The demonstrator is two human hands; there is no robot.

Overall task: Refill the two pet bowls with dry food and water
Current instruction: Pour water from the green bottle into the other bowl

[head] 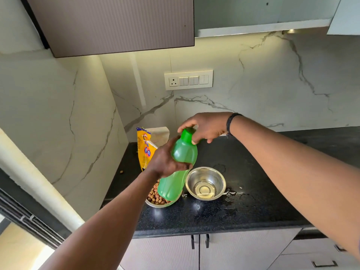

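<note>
While the left hand wraps the green bottle mid-body, tilted above the bowls, the right hand pinches its cap. Below, on the black bench — kibble bowl left, water bowl beside it — with the food bag behind.

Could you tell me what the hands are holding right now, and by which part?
The left hand grips the green bottle around its middle; the right hand fingers its cap.

Green bottle covering much of the kibble bowl, food bag print too small to read, bag's lower part behind left hand
</note>
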